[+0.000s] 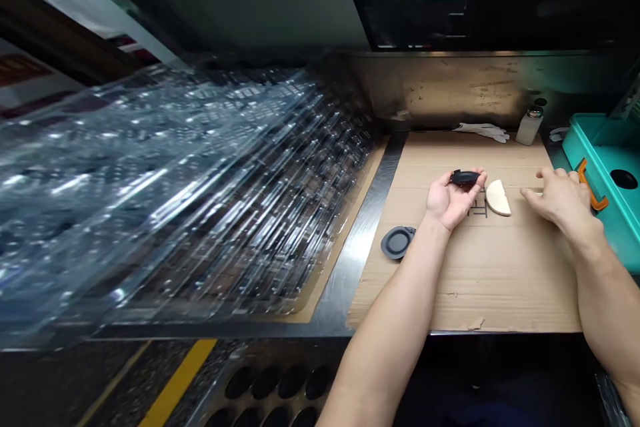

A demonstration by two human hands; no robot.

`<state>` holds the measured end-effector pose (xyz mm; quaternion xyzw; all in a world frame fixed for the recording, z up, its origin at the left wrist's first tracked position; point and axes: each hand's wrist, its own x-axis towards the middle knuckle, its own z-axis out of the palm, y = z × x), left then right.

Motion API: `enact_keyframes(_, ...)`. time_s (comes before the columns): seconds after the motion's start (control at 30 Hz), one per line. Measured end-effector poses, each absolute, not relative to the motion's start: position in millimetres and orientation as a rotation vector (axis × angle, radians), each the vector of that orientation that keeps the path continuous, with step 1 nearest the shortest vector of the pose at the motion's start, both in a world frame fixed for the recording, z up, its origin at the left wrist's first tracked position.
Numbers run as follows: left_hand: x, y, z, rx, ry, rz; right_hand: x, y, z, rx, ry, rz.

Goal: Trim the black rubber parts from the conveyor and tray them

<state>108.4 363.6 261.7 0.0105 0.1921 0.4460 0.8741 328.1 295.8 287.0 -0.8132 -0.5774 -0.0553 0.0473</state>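
My left hand (453, 203) is palm up over the cardboard, its fingers cupped around a small black oval part (464, 177). What kind of part it is, I cannot tell. Just right of that hand lies a cream half-round pad (498, 199), flat on the cardboard sheet (480, 280). My right hand (563, 193) is palm down near the teal bin, thumb apart from the fingers, with nothing visible in it. Beside my left forearm sits a dark grey round piece with a ringed centre (397, 242), partly covered by the arm.
Stacked clear plastic trays (210, 200) fill the left, blurred. A teal bin (580, 140) with an orange handle (593, 187) stands at the right. Along the back metal wall (450, 90) are white gloves (483, 130) and a bottle (530, 125). Trays with black round pieces (280, 383) sit below.
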Motion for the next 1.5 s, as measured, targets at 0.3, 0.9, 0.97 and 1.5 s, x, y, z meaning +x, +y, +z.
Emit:
enact_keyframes(0.3, 107, 357, 267, 0.064, 0.345, 0.896, 325, 302, 285, -2.497, -1.803, -0.003)
enact_keyframes(0.9, 128, 352, 253, 0.516, 0.680, 0.764, 302, 309, 271, -1.662, -1.785, 0.125)
enact_keyframes(0.97, 134, 349, 246, 0.630, 0.729, 0.750, 297, 308, 269, -1.610, -1.847, 0.212)
enact_keyframes(1.5, 147, 341, 233, 0.848, 0.817, 0.766, 293, 313, 254, -1.680, -2.155, 0.020)
